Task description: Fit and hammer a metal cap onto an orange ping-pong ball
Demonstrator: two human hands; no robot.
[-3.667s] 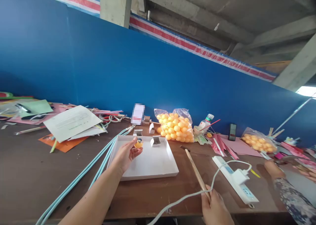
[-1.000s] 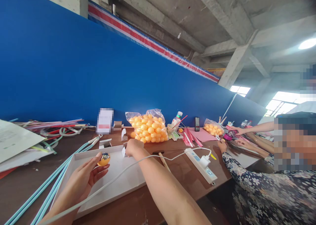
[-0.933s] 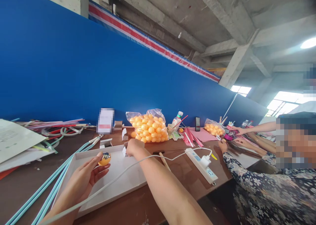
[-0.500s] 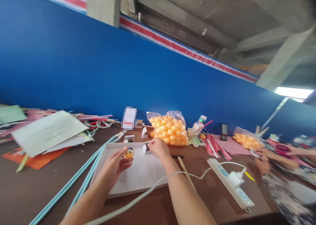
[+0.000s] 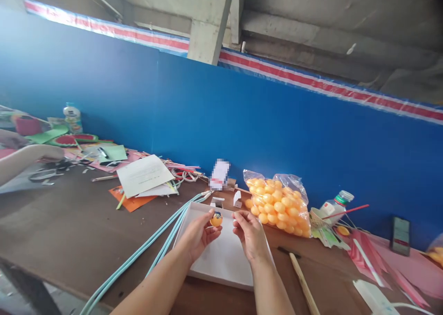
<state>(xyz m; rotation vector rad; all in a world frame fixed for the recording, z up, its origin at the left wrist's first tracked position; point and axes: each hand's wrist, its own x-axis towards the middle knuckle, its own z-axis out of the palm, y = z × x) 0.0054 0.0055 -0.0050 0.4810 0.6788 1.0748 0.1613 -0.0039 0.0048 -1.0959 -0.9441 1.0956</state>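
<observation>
A worker's left hand [image 5: 199, 235] clamps a small ball [image 5: 216, 220], orange below and mirror-bright silver on top, between thumb and fingers above a shallow white tray [image 5: 223, 265] on a brown table [image 5: 83, 227]. Just to the right, the right hand [image 5: 251, 235] hovers over the same tray, thumb and forefinger bent close to each other; whether they pinch anything small cannot be told from here. The two hands are near each other but apart.

Just beyond the tray's far edge sits a small white box [image 5: 237, 199]. To the right of it, a clear plastic bag [image 5: 278, 206] bulges with orange balls, and a wooden-handled hammer [image 5: 303, 280] lies on the tabletop nearer the worker. Farther right are a bottle [image 5: 336, 207], pink paper [image 5: 415, 269] and a dark phone [image 5: 400, 236] propped against a blue partition [image 5: 277, 121].

Pale blue cords [image 5: 148, 248] run along the tray's left side. Farther left, a white sheet [image 5: 143, 175] partly covers an orange one [image 5: 133, 202], while another person's arm [image 5: 31, 160] reaches in at the far left.
</observation>
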